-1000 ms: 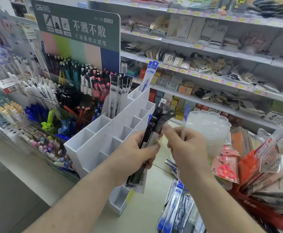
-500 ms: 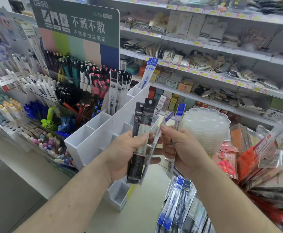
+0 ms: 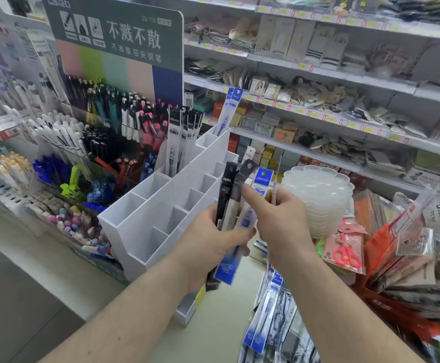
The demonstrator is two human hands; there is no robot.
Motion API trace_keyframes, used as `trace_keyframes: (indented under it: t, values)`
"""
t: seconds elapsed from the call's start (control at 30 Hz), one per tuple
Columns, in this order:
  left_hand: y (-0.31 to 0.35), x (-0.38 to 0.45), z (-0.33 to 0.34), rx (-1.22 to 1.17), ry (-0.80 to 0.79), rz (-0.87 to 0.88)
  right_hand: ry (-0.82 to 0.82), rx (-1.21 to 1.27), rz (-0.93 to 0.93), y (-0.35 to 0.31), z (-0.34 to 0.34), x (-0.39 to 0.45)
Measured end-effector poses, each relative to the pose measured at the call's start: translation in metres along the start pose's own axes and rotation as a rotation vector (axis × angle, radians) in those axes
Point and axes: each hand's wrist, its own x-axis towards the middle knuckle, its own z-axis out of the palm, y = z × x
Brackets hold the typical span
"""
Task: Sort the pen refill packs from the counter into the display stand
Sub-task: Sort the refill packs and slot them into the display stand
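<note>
Black refill packs (image 3: 225, 195) | gripped in left hand (image 3: 208, 247) fingers | right hand (image 3: 279, 221) touching

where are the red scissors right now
In the head view, the red scissors sit in a clear pack low on the right side, just below the stack of clear trays and right of the right hand.

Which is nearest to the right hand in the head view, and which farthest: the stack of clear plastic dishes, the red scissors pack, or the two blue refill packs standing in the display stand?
1. Stack of clear plastic dishes, just right of the right hand.
2. Red scissors pack, lower right, beyond the dishes.
3. Blue refill packs, standing in the display stand at its far top corner, up and left.
</note>
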Motion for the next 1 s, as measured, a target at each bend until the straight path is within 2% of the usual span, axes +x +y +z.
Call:
trace_keyframes:
  t: [0.07, 0.17, 0.33, 0.4, 0.73, 0.87, 1.0]
  values:
    - [0.000, 0.002, -0.004, -0.030, 0.085, -0.009, -0.034, 0.004, 0.131, -0.003, -0.005, -0.001]
    - [-0.001, 0.003, -0.009, -0.091, 0.135, -0.019, -0.096, 0.262, 0.297, -0.003, -0.014, -0.001]
    - [-0.008, 0.007, -0.010, -0.217, 0.139, 0.003, -0.199, 0.431, 0.285, 0.002, -0.008, -0.006]
    - [-0.010, 0.007, -0.009, -0.254, 0.130, 0.008, -0.155, 0.463, 0.293, 0.003, -0.004, -0.004]
    - [-0.009, 0.010, -0.016, -0.189, 0.103, 0.030, -0.069, 0.416, 0.214, 0.004, 0.005, -0.003]
    - [-0.006, 0.012, -0.019, -0.117, 0.120, 0.035, -0.107, 0.329, 0.166, 0.002, 0.007, -0.002]
    - [-0.001, 0.015, -0.021, -0.091, 0.148, 0.062, -0.214, 0.209, 0.157, -0.004, 0.007, 0.004]
